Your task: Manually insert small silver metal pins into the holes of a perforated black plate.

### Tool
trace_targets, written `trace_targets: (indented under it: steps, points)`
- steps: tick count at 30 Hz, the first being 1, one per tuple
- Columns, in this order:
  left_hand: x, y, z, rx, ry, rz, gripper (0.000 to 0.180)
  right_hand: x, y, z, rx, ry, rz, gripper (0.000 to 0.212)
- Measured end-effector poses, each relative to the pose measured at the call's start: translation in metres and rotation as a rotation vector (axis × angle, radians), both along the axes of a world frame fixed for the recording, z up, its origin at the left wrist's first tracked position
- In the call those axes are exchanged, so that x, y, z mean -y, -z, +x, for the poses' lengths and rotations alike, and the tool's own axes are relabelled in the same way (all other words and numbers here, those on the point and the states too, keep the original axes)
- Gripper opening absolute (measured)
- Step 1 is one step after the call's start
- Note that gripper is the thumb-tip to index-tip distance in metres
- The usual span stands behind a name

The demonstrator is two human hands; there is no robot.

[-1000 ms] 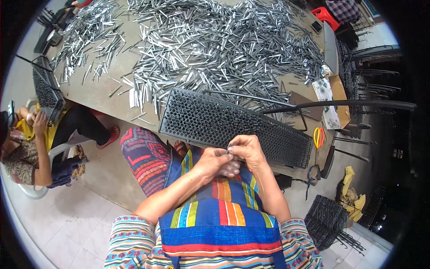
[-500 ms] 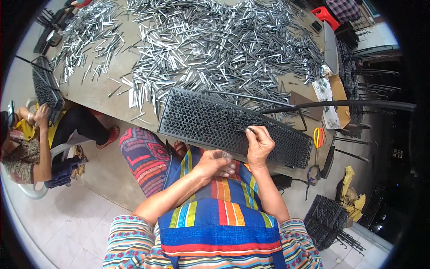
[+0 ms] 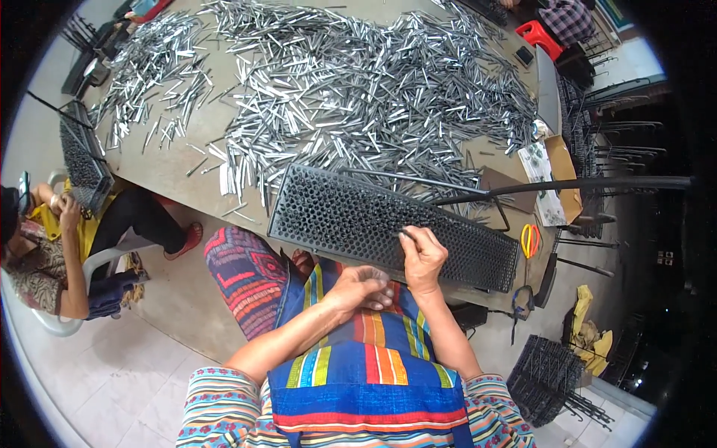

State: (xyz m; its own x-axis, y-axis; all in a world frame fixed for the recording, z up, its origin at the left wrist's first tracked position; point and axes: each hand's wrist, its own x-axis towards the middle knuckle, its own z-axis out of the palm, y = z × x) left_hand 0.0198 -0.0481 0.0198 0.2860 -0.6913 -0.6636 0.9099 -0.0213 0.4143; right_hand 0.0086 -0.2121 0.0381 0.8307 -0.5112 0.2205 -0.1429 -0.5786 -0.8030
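A long black rack (image 3: 328,205), its face full of small round holes, lies tilted at the table's near edge, by my lap. Over its middle, my right hand (image 3: 424,260) is closed in a pinch. A small dark piece (image 3: 404,233) shows at its fingertips, too small to name and close against the holes. Just below the rack's front edge, my left hand (image 3: 361,290) is held with fingers curled and thumb over them. Whatever it may hold is hidden. Beyond the rack spreads a large pile of thin silvery and dark strips (image 3: 321,97).
Orange-handled scissors (image 3: 530,240) are at the rack's right end. A metal rod frame (image 3: 418,178) and a long black bar (image 3: 582,183) run behind it. An open cardboard box (image 3: 562,175) stands right. At left a seated person (image 3: 56,246) handles a similar rack (image 3: 82,164).
My right hand has shifted slightly left along the rack, still pinching. My left hand keeps about the same pose. The whole view has tilted a little, so the table sits lower.
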Motion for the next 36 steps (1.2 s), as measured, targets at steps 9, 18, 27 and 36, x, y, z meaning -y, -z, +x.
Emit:
trace_targets:
  steps: [9,18,27,36]
  points:
    - [-0.012,-0.061,0.051,0.275,-0.024,-0.21,0.024,0.012,0.007,-0.026,-0.068,-0.114,-0.046,0.008]
    - [0.052,-0.071,0.189,1.624,0.034,0.245,0.038,0.017,0.014,-0.034,0.054,-0.135,-0.03,0.012]
    - [0.155,0.014,0.262,1.751,0.248,0.735,0.063,0.021,0.013,-0.03,0.028,-0.186,-0.08,0.013]
    - [0.199,0.027,0.283,2.014,0.1,0.793,0.073,0.025,0.014,-0.029,-0.042,-0.187,-0.058,0.015]
